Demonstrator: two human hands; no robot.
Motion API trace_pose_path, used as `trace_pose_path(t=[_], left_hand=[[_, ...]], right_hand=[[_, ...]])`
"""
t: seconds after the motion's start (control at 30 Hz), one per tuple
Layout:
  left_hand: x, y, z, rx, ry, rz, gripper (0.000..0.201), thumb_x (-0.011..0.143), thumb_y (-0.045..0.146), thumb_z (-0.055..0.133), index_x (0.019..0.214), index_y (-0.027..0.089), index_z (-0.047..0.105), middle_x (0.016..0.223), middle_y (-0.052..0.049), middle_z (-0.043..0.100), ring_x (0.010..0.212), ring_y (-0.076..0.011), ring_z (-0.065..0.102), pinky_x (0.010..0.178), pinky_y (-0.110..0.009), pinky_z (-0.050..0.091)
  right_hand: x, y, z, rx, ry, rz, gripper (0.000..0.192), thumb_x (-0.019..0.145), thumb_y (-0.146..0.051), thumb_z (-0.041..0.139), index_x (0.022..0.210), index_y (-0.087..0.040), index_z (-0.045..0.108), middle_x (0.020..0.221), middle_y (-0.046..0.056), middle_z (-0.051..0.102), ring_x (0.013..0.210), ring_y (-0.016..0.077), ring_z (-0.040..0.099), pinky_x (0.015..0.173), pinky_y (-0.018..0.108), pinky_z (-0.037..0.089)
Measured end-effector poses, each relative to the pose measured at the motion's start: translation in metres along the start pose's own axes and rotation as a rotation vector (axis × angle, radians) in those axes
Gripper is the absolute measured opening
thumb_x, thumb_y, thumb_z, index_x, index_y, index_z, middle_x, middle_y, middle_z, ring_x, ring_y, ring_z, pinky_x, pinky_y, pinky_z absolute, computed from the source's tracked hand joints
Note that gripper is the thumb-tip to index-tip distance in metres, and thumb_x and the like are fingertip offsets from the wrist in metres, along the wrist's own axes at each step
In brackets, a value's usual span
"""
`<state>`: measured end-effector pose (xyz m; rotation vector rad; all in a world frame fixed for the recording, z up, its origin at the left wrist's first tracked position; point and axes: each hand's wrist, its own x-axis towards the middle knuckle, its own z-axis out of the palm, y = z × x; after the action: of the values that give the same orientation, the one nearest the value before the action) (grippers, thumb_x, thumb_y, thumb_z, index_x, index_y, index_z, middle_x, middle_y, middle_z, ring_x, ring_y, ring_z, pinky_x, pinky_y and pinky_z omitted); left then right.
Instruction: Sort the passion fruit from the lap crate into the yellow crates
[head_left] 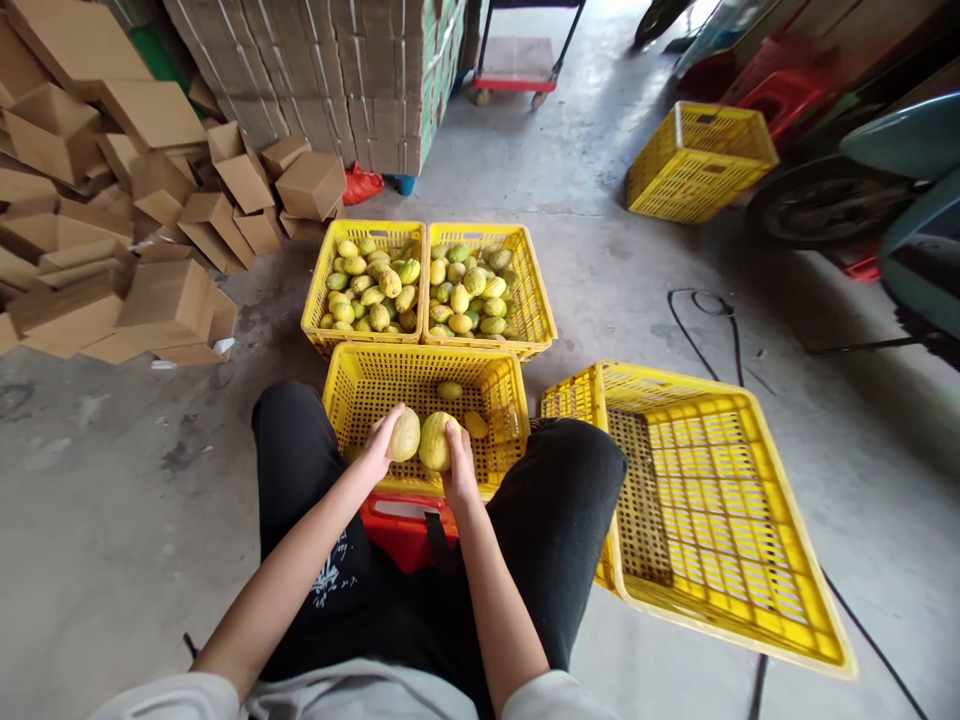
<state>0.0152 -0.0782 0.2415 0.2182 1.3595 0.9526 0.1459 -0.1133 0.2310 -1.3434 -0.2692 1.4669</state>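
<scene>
The yellow plastic crate [352,390] between the knees holds three loose fruits. Two fruit-filled yellow crates [536,300] stand side by side behind it. A tilted yellow crate [757,420] lies right.

The left hand [381,445] grips a pale yellow-green oval fruit [406,436], and the right hand [457,470] grips a second, slightly larger fruit [435,441] of the same colour; the two fruits touch side by side, held just above the near edge of the yellow slatted crate [352,385] that sits between the person's knees. Inside that crate, one loose fruit [450,390] lies on the floor near the far wall, and another yellower fruit [475,425] lies just beside the right hand, toward the right wall.
</scene>
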Motion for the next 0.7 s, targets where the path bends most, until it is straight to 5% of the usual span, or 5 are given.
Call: trace_pose_path(t=[0.33, 0.53, 0.7], left_hand=[[-0.021, 0.011, 0.009, -0.018, -0.133, 0.039, 0.045, 0.054, 0.039, 0.094, 0.085, 0.015, 0.072, 0.084, -0.005, 0.071, 0.082, -0.02, 0.068, 0.072, -0.028, 0.052], [-0.022, 0.013, 0.013, 0.04, -0.099, 0.03, 0.037, 0.065, 0.04, 0.087, 0.093, 0.018, 0.076, 0.103, -0.009, 0.075, 0.102, -0.026, 0.068, 0.082, -0.031, 0.054], [-0.024, 0.013, 0.013, 0.132, -0.017, -0.008, 0.036, 0.075, 0.043, 0.08, 0.1, 0.018, 0.072, 0.105, -0.009, 0.073, 0.101, -0.0251, 0.068, 0.073, -0.03, 0.054]], right_hand=[[-0.003, -0.004, 0.002, 0.09, 0.036, 0.028, 0.048, 0.066, -0.057, 0.078, 0.096, -0.025, 0.06, 0.093, 0.0, 0.07, 0.092, 0.0228, 0.065, 0.072, 0.031, 0.052], [0.0, -0.004, 0.003, 0.2, 0.08, 0.049, 0.04, 0.069, -0.054, 0.071, 0.093, -0.023, 0.066, 0.091, 0.0, 0.07, 0.092, 0.0213, 0.065, 0.079, 0.032, 0.053], [-0.002, -0.008, 0.006, 0.246, 0.082, 0.089, 0.039, 0.069, -0.052, 0.071, 0.095, -0.023, 0.07, 0.094, 0.001, 0.073, 0.095, 0.0226, 0.066, 0.081, 0.033, 0.054]])
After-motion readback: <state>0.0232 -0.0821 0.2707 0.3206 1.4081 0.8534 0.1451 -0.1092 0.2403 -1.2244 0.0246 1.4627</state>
